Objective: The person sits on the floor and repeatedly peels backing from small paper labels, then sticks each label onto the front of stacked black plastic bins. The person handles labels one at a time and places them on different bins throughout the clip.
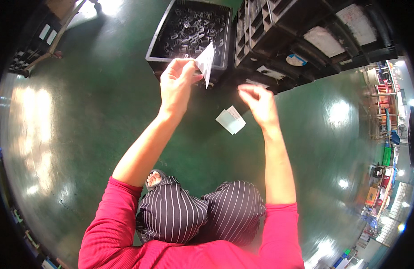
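My left hand (176, 85) pinches a white paper slip (206, 62) between thumb and fingers. The slip is creased and hangs in front of the near rim of a black bin (155, 58), which holds many small black and grey parts (193, 31). My right hand (262, 107) is raised in front of the stacked crates, thumb and fingers pressed together. It is slightly blurred, and whatever the fingertips may hold cannot be made out. Below and between the hands, two pale paper slips (229, 122) overlap on the green floor.
Black plastic crates (301, 45) with worn paper labels stand stacked at the upper right, close beside the bin. A cart with dark crates (41, 40) is at the upper left. Shelves and red stools (384, 92) line the far right. My knees (171, 210) are bent below.
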Motion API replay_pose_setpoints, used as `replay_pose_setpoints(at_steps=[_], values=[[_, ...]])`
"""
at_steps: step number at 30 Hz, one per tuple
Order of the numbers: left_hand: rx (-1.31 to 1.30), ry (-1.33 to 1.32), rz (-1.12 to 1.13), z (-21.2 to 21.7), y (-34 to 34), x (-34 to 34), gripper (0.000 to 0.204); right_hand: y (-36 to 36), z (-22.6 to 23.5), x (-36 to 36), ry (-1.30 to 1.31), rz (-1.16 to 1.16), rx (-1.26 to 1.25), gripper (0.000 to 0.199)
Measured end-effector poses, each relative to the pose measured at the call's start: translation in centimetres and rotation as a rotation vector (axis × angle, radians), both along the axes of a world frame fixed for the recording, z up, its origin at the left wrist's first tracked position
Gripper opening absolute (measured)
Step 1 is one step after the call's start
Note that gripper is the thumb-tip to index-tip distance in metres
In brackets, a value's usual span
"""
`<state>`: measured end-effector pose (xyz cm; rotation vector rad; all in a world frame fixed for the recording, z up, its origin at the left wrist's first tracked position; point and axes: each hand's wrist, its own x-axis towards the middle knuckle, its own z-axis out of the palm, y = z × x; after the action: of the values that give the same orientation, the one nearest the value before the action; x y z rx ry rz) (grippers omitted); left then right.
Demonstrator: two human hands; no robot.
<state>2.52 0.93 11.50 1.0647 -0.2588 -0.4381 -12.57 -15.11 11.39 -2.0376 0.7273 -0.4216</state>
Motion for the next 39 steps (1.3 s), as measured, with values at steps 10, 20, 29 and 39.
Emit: replay_pose_setpoints(at_steps=[10,20,29,39], values=[[0.050,-0.742,0.632,8.3,-1.0,-0.1,0.016,8.1,19.1,11.0,-0.077,-0.019,-0.302,0.029],[-0.052,-1.055,0.754,19.6,-0.8,0.3,0.042,6.0,29.8,4.2,-0.588,-0.092,-0.644,0.010],[-0.200,-0.874,0.198,36.9,-6.5,-1.9,0.024,-2.7,40.7,-3.2,-0.857,-0.063,-0.384,0.017],[0.075,-1.327,0.732,40.0,-12.6,-3.8,0.021,-11.3,40.5,-6.6,-0.879,-0.085,-0.213,0.018]])
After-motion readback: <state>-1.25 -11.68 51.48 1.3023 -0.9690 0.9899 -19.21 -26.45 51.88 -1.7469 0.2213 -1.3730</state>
